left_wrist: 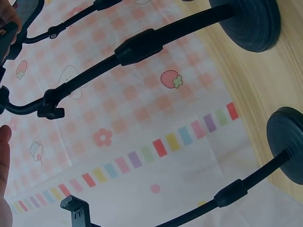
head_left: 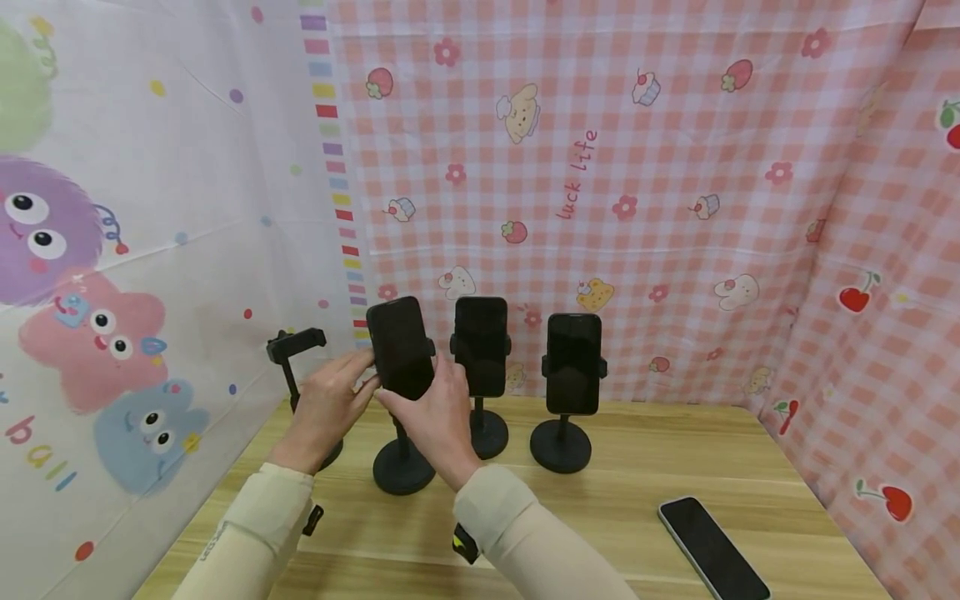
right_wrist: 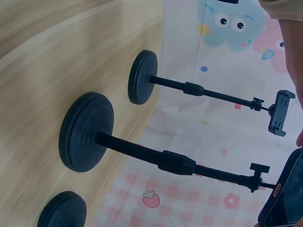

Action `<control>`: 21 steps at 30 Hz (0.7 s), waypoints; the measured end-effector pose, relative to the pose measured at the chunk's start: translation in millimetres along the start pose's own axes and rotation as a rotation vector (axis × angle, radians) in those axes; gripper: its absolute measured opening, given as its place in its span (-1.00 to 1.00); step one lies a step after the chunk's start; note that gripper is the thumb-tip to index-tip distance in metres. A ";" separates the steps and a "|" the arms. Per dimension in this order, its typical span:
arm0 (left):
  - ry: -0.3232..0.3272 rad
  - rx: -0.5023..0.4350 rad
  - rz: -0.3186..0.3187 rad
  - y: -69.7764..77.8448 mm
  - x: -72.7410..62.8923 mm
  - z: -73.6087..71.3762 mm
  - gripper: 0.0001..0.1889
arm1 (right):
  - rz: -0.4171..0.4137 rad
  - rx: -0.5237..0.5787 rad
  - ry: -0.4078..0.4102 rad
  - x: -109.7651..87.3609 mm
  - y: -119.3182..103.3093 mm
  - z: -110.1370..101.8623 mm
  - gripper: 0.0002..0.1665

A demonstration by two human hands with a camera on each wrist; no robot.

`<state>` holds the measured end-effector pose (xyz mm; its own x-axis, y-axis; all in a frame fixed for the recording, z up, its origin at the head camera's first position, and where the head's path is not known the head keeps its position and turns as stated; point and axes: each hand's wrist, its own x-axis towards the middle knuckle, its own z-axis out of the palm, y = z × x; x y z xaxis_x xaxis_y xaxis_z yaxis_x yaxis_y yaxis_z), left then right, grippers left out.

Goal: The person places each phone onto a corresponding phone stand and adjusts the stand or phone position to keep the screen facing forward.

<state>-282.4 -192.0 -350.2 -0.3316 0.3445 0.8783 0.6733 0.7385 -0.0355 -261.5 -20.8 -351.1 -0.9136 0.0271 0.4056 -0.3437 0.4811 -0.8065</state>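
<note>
A black-screened phone (head_left: 401, 346) sits tilted in the holder of a black phone stand (head_left: 403, 467). My left hand (head_left: 330, 407) holds the phone's left edge. With my right hand (head_left: 438, 417) I grip the phone's lower right side, the thumb across its lower front and the fingers by the clamp. In the right wrist view the phone (right_wrist: 286, 194) shows at the lower right, at the end of the stand's pole (right_wrist: 175, 162). Part of my left hand (left_wrist: 4, 161) shows at the left wrist view's edge. The fingers behind the phone are hidden.
Left of my hands stands a phone stand with a bare clamp (head_left: 296, 343). To the right, two more stands hold phones (head_left: 481, 346) (head_left: 573, 362). Another phone (head_left: 712, 546) lies on the wooden table (head_left: 600, 517) at the front right. Patterned cloths (head_left: 637, 167) hang around the table.
</note>
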 end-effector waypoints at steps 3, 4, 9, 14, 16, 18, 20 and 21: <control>0.002 -0.004 0.008 -0.7 -0.6 0.4 -0.58 | -0.015 0.006 -0.021 3.7 -0.8 -3.1 0.23; 0.003 -0.005 0.011 -0.6 -0.7 0.4 -0.57 | -0.022 0.006 -0.026 5.1 -1.4 -4.3 0.24; 0.008 0.003 0.031 0.4 -0.8 0.3 -0.54 | -0.037 0.011 -0.054 11.2 -4.3 -9.2 0.21; 0.005 0.005 0.026 1.1 -1.3 -0.9 -0.53 | -0.017 0.004 -0.079 13.3 -4.3 -10.7 0.26; 0.003 0.005 0.019 1.3 -1.1 -1.2 -0.53 | -0.021 0.000 -0.081 14.0 -3.5 -10.9 0.27; 0.001 0.008 0.017 1.3 -0.7 -1.2 -0.55 | -0.028 -0.002 -0.081 14.8 -2.4 -11.0 0.26; 0.002 0.020 0.027 1.2 -0.2 -0.7 -0.57 | -0.031 -0.004 -0.076 15.1 -0.8 -11.0 0.25; 0.001 0.026 0.034 1.1 0.0 -0.4 -0.58 | -0.033 -0.005 -0.072 15.2 -0.1 -11.2 0.25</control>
<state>-281.4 -191.4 -350.0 -0.3083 0.3689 0.8768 0.6665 0.7414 -0.0775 -273.0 -10.6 -340.0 -0.9150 -0.0516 0.4001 -0.3731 0.4850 -0.7909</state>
